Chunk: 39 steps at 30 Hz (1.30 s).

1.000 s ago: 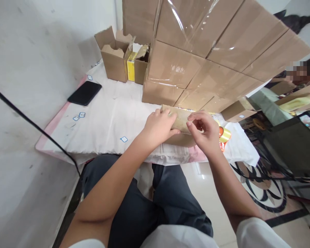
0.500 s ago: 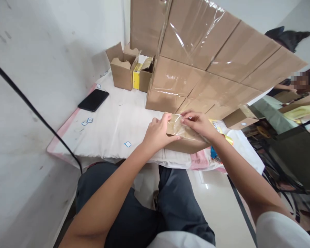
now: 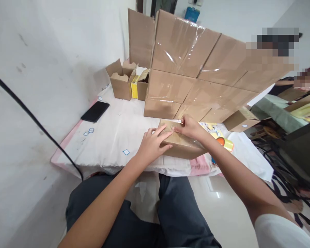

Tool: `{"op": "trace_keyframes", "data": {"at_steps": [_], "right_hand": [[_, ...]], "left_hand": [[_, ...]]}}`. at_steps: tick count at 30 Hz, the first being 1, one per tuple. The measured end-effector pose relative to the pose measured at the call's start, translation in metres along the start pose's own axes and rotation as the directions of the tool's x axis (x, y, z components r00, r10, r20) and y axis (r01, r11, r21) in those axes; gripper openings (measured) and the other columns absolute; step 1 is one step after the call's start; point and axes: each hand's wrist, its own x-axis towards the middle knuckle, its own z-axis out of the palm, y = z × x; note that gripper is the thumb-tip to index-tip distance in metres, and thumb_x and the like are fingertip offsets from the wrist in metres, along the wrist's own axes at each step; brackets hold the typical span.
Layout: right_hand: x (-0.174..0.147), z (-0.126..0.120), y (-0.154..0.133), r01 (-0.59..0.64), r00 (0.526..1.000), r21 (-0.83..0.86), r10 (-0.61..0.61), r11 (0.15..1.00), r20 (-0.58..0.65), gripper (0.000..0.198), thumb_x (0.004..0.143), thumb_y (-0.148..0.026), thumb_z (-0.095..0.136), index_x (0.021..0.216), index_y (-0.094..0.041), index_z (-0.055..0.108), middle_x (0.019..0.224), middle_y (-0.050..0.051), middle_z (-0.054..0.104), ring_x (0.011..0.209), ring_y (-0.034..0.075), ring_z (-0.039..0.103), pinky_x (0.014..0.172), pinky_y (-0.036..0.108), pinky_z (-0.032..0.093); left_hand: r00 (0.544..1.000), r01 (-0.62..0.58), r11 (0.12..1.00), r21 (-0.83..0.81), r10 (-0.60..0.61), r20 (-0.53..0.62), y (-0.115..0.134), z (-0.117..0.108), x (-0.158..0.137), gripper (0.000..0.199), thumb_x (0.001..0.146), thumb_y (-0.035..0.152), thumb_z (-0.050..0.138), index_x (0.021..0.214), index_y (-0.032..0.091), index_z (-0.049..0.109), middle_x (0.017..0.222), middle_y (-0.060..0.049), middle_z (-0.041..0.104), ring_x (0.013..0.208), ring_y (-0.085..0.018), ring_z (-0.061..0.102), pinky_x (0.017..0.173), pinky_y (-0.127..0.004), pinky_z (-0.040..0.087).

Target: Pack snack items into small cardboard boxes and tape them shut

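One box (image 3: 183,151), plain brown cardboard, sits near the front edge of the desk (image 3: 113,137), before a stack (image 3: 170,86) of like boxes. Long axis: runs left to right, roughly along the desk's near edge, right end slightly closer to the person. One long side faces the person; the narrow left end lies by the left hand (image 3: 153,143). Form: low, oblong, straight-edged; upper face carries a glossy band, apparently clear tape.

Left hand: fingers spread and laid over the left part of the upper face, thumb lower at the near edge; not clenched. Right hand (image 3: 191,128): fingers curled in, thumb tip on the upper face just beside the left fingertips. Whether the right fingers pinch any film: cannot tell.

Materials nearby: stack faces matt brown under shiny, creased clear film. Desk cover is white, wrinkled fabric with pink patches and small blue-outlined marks. To the right, partly behind the right forearm, a yellow roll (image 3: 227,145) with an orange inside, round. Far left, a flat black phone (image 3: 95,111), rectangular, smooth. Behind it, an open carton (image 3: 121,88), flaps raised, next to a yellow pack (image 3: 134,90).
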Motion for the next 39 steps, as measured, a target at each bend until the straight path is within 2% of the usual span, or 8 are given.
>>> {"op": "trace_keyframes", "data": {"at_steps": [4, 8, 13, 19, 24, 28, 31, 39], "right_hand": [[-0.005, -0.022, 0.029, -0.002, 0.974, -0.25, -0.055, 0.968, -0.22, 0.032, 0.081, -0.045, 0.068, 0.091, -0.021, 0.049, 0.099, 0.011, 0.06, 0.083, 0.026, 0.059, 0.074, 0.037, 0.044], [-0.008, -0.061, 0.119, -0.251, 0.931, -0.358, 0.123, 0.899, -0.343, 0.023, 0.085, -0.037, 0.062, 0.096, -0.018, 0.057, 0.112, 0.017, 0.061, 0.096, 0.032, 0.062, 0.083, 0.042, 0.045], [-0.017, -0.091, 0.244, -0.448, 0.889, -0.223, 0.405, 0.866, -0.213, 0.014, 0.083, -0.031, 0.064, 0.082, -0.017, 0.064, 0.089, 0.013, 0.07, 0.085, 0.027, 0.064, 0.072, 0.035, 0.045], [-0.01, -0.072, 0.312, -0.479, 0.877, -0.081, 0.471, 0.874, -0.097, 0.011, 0.081, -0.023, 0.066, 0.081, -0.016, 0.073, 0.089, 0.01, 0.075, 0.083, 0.022, 0.067, 0.073, 0.029, 0.048], [0.01, -0.052, 0.335, -0.471, 0.88, -0.026, 0.468, 0.882, -0.078, 0.024, 0.077, -0.022, 0.071, 0.099, -0.014, 0.075, 0.089, 0.01, 0.074, 0.079, 0.02, 0.065, 0.075, 0.029, 0.049], [0.016, -0.047, 0.337, -0.419, 0.904, 0.01, 0.418, 0.908, -0.084, 0.003, 0.071, -0.012, 0.068, 0.072, -0.014, 0.068, 0.085, 0.011, 0.069, 0.08, 0.021, 0.062, 0.078, 0.03, 0.047], [0.014, -0.053, 0.332, -0.366, 0.918, 0.057, 0.37, 0.929, -0.14, 0.012, 0.074, -0.008, 0.061, 0.064, -0.016, 0.059, 0.088, 0.013, 0.065, 0.079, 0.02, 0.059, 0.081, 0.032, 0.046], [-0.052, -0.061, 0.274, -0.164, 0.909, 0.452, 0.312, 0.877, -0.276, 0.013, 0.092, -0.034, 0.05, 0.091, -0.021, 0.052, 0.078, 0.001, 0.057, 0.072, 0.017, 0.054, 0.069, 0.031, 0.047]], "left_hand": [[0.984, -0.15, 0.979, 0.136, 0.161, -0.074, 0.0, -0.003, 0.003, 0.036, 0.097, 0.039, 0.058, 0.131, 0.03, 0.067, 0.159, -0.006, 0.046, 0.15, -0.04, 0.028, 0.109, -0.058, 0.038], [0.945, -0.324, 0.935, 0.147, 0.326, 0.009, -0.004, -0.007, 0.016, 0.034, 0.102, 0.031, 0.049, 0.133, 0.031, 0.063, 0.143, -0.004, 0.063, 0.14, -0.027, 0.05, 0.117, -0.055, 0.03], [0.938, -0.341, 0.935, 0.092, 0.345, -0.03, -0.007, -0.004, 0.028, 0.027, 0.094, 0.044, 0.065, 0.115, 0.03, 0.072, 0.123, -0.002, 0.075, 0.114, -0.025, 0.064, 0.109, -0.047, 0.039], [0.947, -0.312, 0.95, 0.025, 0.313, -0.072, -0.009, 0.006, 0.023, 0.029, 0.085, 0.053, 0.073, 0.103, 0.03, 0.075, 0.109, -0.001, 0.078, 0.1, -0.024, 0.064, 0.099, -0.045, 0.046], [0.942, -0.301, 0.953, 0.018, 0.3, -0.152, -0.013, 0.014, 0.015, 0.026, 0.085, 0.05, 0.075, 0.103, 0.031, 0.075, 0.111, -0.002, 0.078, 0.096, -0.025, 0.065, 0.105, -0.053, 0.046], [0.941, -0.297, 0.955, 0.023, 0.296, -0.164, -0.015, 0.018, 0.015, 0.024, 0.085, 0.046, 0.075, 0.103, 0.031, 0.074, 0.111, -0.002, 0.078, 0.097, -0.025, 0.066, 0.105, -0.055, 0.047], [0.92, -0.332, 0.943, 0.024, 0.329, -0.211, -0.019, 0.023, 0.019, 0.025, 0.083, 0.041, 0.078, 0.105, 0.031, 0.073, 0.109, -0.002, 0.078, 0.094, -0.025, 0.067, 0.103, -0.055, 0.048], [0.891, -0.397, 0.917, -0.033, 0.376, -0.255, -0.035, 0.026, 0.022, 0.028, 0.079, 0.033, 0.08, 0.106, 0.033, 0.07, 0.105, -0.002, 0.078, 0.093, -0.026, 0.067, 0.097, -0.057, 0.05]]}}
